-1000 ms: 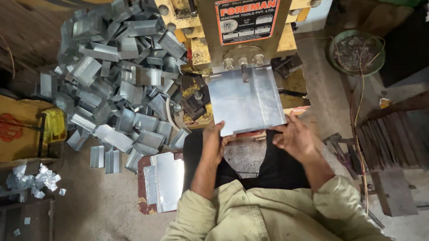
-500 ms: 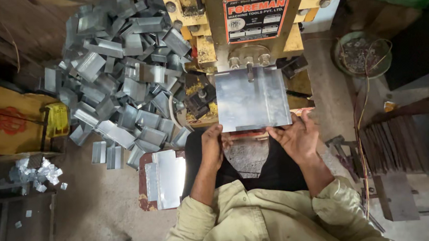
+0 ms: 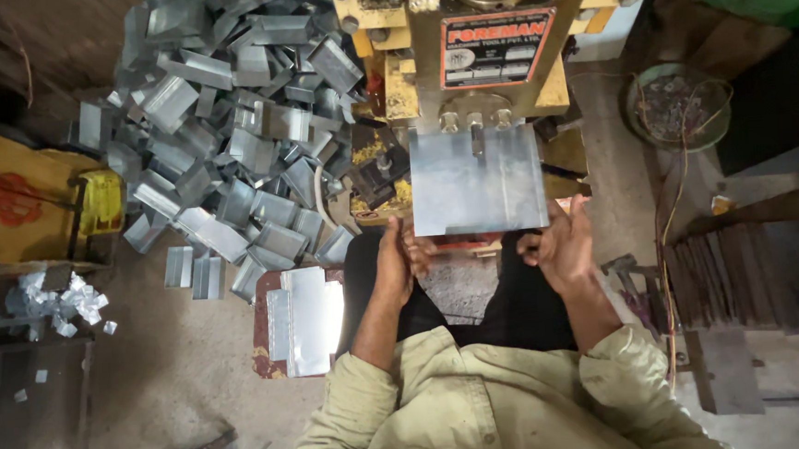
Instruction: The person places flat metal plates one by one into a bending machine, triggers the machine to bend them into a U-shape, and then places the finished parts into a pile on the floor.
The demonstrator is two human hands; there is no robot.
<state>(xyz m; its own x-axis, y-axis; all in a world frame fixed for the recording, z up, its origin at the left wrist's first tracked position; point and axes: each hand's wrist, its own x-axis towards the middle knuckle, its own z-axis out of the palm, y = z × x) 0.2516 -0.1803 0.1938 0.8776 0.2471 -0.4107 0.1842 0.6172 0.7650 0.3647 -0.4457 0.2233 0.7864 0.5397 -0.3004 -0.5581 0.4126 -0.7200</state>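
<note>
A flat shiny metal sheet point(image 3: 478, 181) lies on the bed of a yellow press machine point(image 3: 391, 86), its far edge under the ram. My left hand point(image 3: 400, 257) curls its fingers around the sheet's near left corner. My right hand point(image 3: 560, 242) grips the near right corner, with its thumb raised beside the sheet's right edge. I sit facing the press, and both forearms in pale green sleeves reach forward over my dark lap.
A big heap of bent metal channel pieces point(image 3: 227, 124) fills the floor at left. Flat blanks point(image 3: 305, 318) are stacked on a reddish board by my left knee. At the right are a round bowl of scrap point(image 3: 679, 106) and dark bars point(image 3: 726, 269). Small offcuts point(image 3: 58, 301) lie far left.
The sheet has slid further in under the press. Both hands have moved apart from the middle of its near edge to its two near corners.
</note>
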